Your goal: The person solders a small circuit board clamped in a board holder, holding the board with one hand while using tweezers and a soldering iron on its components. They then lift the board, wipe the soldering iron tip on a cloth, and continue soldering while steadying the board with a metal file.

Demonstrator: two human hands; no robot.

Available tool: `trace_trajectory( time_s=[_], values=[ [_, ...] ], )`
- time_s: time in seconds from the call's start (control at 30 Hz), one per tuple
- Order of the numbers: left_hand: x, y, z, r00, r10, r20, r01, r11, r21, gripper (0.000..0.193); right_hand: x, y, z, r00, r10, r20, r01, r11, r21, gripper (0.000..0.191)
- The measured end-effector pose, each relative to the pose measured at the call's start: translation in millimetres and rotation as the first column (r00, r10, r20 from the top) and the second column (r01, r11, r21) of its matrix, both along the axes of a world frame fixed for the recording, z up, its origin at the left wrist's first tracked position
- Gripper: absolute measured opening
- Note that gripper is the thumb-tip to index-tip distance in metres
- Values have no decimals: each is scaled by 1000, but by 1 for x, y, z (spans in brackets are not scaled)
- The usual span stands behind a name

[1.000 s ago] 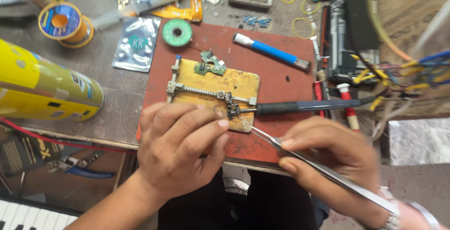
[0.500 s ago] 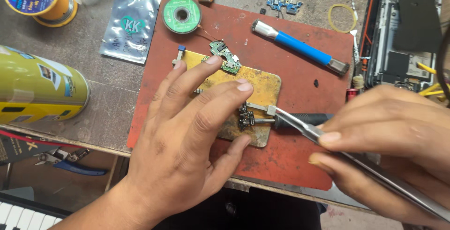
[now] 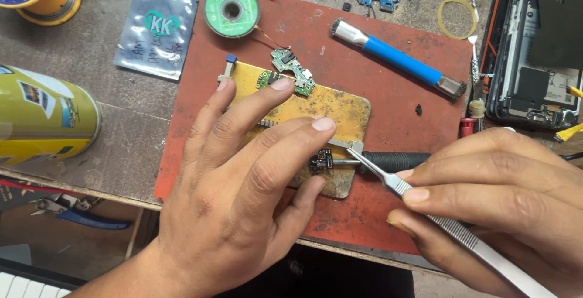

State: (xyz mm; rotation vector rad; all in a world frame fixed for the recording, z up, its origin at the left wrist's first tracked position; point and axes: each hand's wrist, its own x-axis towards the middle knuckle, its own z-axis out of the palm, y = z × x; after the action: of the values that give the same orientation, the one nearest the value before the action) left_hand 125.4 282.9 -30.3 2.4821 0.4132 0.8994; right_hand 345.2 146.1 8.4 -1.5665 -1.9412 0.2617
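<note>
1. Grey and cluttered, your counter (image 3: 121, 122) carries a rust-red work mat (image 3: 401, 109) in the middle of the frame, and a yellowed board holder (image 3: 340, 116) lies on the mat.
2. Your left hand (image 3: 243, 188) lies flat across the holder, fingers (image 3: 322, 125) spread and loose, gripping nothing; they press down on the plate, and one fingertip reaches the green circuit board (image 3: 291, 73) at its upper edge.
3. Your right hand (image 3: 492, 195) at lower right pinches a pair of steel tweezers (image 3: 437, 222), thumb and fingers closed tight on the shaft. The tips sit at the holder's right edge, just beside a small dark part (image 3: 320, 161) near centre frame; whether the tips actually grip it I cannot tell.
4. Judging by this, you are at the fine placement or pick-up stage on that small part. What it calls for is a steady left hand on the plate and a light, exact touch with the tips.
5. A black-handled tool (image 3: 395, 160) lies on the mat under the tweezers, so watch it.
6. Around you: a blue-handled tool (image 3: 401, 61) at upper right, a green wick spool (image 3: 231, 10) at the top, a yellow can (image 3: 42, 116) at left, and an opened phone (image 3: 534, 61) at far right.
</note>
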Motion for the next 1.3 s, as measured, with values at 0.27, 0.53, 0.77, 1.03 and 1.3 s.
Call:
trace_trajectory(
  time_s=[0.27, 0.53, 0.77, 1.03, 1.3],
  values=[
    [-1, 1, -2, 1000, -15, 6, 15, 999, 47, 63, -1, 1, -1, 1000, -12, 1, 12, 1000, -7, 40],
    [-6, 2, -7, 998, -53, 39, 49, 994, 99, 49, 5, 8, -1, 997, 45, 59, -48, 998, 42, 41],
    [-18, -1, -19, 999, -53, 4, 51, 965, 258, 36, 5, 8, -3, 998, 33, 49, -34, 999, 24, 42],
    [-18, -1, -25, 1000, 30, 9, -31, 965, 259, 34, 8, 7, -6, 996, 56, 73, -57, 998, 19, 43],
    [-17, -1, -25, 1000, 17, -10, -15, 971, 238, 35, 17, 1, -17, 991, 80, 105, -84, 995, 43, 49]
  ],
)
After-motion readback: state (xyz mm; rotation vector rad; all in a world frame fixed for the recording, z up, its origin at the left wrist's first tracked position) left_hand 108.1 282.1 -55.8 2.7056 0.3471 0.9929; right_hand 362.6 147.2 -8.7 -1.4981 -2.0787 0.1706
